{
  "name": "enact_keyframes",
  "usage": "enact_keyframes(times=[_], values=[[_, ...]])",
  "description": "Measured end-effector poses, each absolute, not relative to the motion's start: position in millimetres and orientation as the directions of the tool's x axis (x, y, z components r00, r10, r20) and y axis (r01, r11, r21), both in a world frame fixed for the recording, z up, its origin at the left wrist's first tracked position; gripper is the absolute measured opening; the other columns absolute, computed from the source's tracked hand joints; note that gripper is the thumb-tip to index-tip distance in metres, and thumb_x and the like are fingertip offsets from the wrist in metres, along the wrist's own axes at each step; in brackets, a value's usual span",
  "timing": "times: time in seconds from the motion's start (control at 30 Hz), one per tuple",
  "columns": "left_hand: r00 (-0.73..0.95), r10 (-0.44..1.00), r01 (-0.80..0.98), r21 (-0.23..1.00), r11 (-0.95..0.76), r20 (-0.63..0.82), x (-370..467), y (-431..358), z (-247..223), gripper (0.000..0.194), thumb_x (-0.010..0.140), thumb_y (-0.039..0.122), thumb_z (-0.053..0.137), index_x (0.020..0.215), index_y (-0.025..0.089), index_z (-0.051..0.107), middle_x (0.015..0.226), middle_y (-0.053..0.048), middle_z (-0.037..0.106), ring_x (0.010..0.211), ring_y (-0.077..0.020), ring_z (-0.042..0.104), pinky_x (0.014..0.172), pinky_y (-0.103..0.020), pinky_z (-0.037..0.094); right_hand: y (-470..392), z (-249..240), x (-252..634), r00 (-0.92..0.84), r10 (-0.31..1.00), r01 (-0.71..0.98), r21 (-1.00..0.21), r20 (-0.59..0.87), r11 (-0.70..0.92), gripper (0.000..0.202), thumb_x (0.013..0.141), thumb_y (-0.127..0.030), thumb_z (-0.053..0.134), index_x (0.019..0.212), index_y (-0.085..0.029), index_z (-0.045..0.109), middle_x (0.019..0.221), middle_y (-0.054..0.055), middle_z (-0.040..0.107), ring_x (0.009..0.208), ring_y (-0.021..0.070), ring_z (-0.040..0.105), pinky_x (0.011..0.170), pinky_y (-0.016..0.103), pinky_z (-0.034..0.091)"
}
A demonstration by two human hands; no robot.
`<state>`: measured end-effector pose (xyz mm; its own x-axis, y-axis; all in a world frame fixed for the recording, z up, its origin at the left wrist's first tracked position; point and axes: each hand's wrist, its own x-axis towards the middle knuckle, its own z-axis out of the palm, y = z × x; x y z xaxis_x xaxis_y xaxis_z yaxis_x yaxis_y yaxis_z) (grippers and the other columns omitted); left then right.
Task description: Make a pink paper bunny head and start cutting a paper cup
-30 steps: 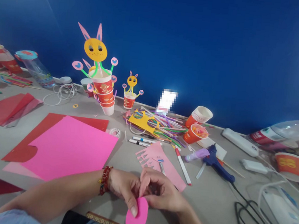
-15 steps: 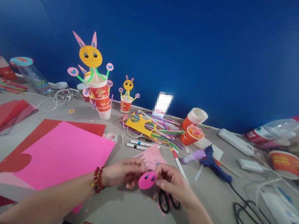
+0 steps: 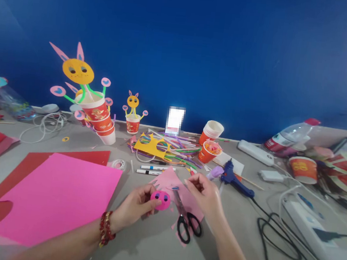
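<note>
A pink paper disc (image 3: 160,200) with two dark blue eyes is pinched between the thumb and fingers of my left hand (image 3: 136,202). To its right, my right hand (image 3: 205,195) has its fingers curled together above pink paper. Anything between those fingertips is hidden. Scissors (image 3: 180,207) with black handles lie between the hands, on a cut sheet of light pink paper (image 3: 171,179). A red tip (image 3: 192,171) of a slim tool shows just beyond my right fingers, the rest of it covered by the hand.
At left lie bright pink (image 3: 70,197) and red sheets. Behind stand paper cups with yellow bunny faces (image 3: 78,71), pipe cleaners (image 3: 187,148), markers (image 3: 150,172) and a cup of scraps (image 3: 210,151). A blue glue gun (image 3: 233,179), its black cord and a power strip (image 3: 310,239) occupy the right.
My right hand has let go of the pink disc and moved up and right, uncovering the scissors. The disc stays in my left hand, slightly raised. The camera view has turned right.
</note>
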<state>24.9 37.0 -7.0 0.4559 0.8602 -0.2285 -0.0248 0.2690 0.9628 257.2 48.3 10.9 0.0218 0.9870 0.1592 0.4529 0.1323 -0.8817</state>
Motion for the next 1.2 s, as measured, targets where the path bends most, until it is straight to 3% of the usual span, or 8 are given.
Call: enact_keyframes(times=[0.2, 0.27, 0.37, 0.5, 0.9, 1.2], values=[[0.438, 0.873, -0.027, 0.968, 0.251, -0.214, 23.4, 33.2, -6.8, 0.045, 0.074, 0.057, 0.071, 0.074, 0.018, 0.048, 0.055, 0.005, 0.05, 0.046, -0.0064, 0.044, 0.044, -0.016, 0.035, 50.5, 3.8, 257.9, 0.046, 0.976, 0.647, -0.751, 0.212, 0.132, 0.038, 0.094, -0.043, 0.048, 0.063, -0.022, 0.043, 0.052, -0.006, 0.041, 0.05, 0.013, 0.041, 0.051, 0.025, 0.03], [0.452, 0.87, -0.022, 0.973, 0.231, -0.197, 23.2, 32.3, -7.9, 0.044, 0.076, 0.056, 0.069, 0.075, 0.018, 0.048, 0.058, 0.005, 0.049, 0.046, -0.006, 0.042, 0.044, -0.016, 0.034, 48.5, 5.0, 254.8, -0.035, 0.98, 0.717, -0.679, 0.194, 0.159, 0.037, 0.095, -0.041, 0.047, 0.063, -0.021, 0.047, 0.055, -0.005, 0.046, 0.054, 0.0139, 0.046, 0.054, 0.025, 0.032], [0.489, 0.859, -0.01, 0.983, 0.183, -0.154, 23.4, 31.4, -9.4, 0.041, 0.08, 0.053, 0.067, 0.075, 0.017, 0.048, 0.062, 0.005, 0.048, 0.05, -0.0061, 0.042, 0.046, -0.017, 0.034, 46.5, 7.7, 250.4, -0.226, 0.96, 0.757, -0.59, 0.167, 0.281, 0.019, 0.092, -0.031, 0.055, 0.077, -0.021, 0.059, 0.075, 0.0, 0.062, 0.071, 0.0174, 0.056, 0.065, 0.026, 0.039], [0.52, 0.849, -0.019, 0.993, 0.121, -0.093, 24.2, 30.4, -9.9, 0.036, 0.084, 0.044, 0.065, 0.072, 0.017, 0.045, 0.065, 0.005, 0.045, 0.056, -0.007, 0.042, 0.052, -0.018, 0.034, 45.9, 7.1, 245.2, -0.296, 0.945, 0.787, -0.524, 0.14, 0.324, 0.008, 0.089, -0.02, 0.055, 0.085, -0.021, 0.062, 0.088, 0.004, 0.066, 0.083, 0.0204, 0.06, 0.072, 0.028, 0.042], [0.54, 0.839, 0.002, 0.996, 0.084, -0.072, 22.9, 28.9, -13.9, 0.03, 0.085, 0.038, 0.063, 0.073, 0.017, 0.044, 0.067, 0.004, 0.044, 0.059, -0.0088, 0.04, 0.055, -0.02, 0.031, 47.6, -2.2, 240.5, -0.263, 0.957, 0.838, -0.461, 0.125, 0.291, 0.009, 0.085, -0.015, 0.054, 0.082, -0.021, 0.059, 0.087, 0.003, 0.065, 0.079, 0.0192, 0.06, 0.07, 0.028, 0.042], [0.536, 0.84, -0.005, 0.995, 0.1, -0.082, 25.9, 29.4, -9.4, 0.03, 0.085, 0.039, 0.062, 0.073, 0.017, 0.044, 0.066, 0.004, 0.044, 0.059, -0.009, 0.04, 0.055, -0.02, 0.032, 47.0, -1.2, 239.3, -0.265, 0.958, 0.841, -0.46, 0.106, 0.283, 0.006, 0.088, -0.021, 0.055, 0.092, -0.021, 0.06, 0.092, 0.004, 0.066, 0.08, 0.0193, 0.062, 0.067, 0.027, 0.042]])
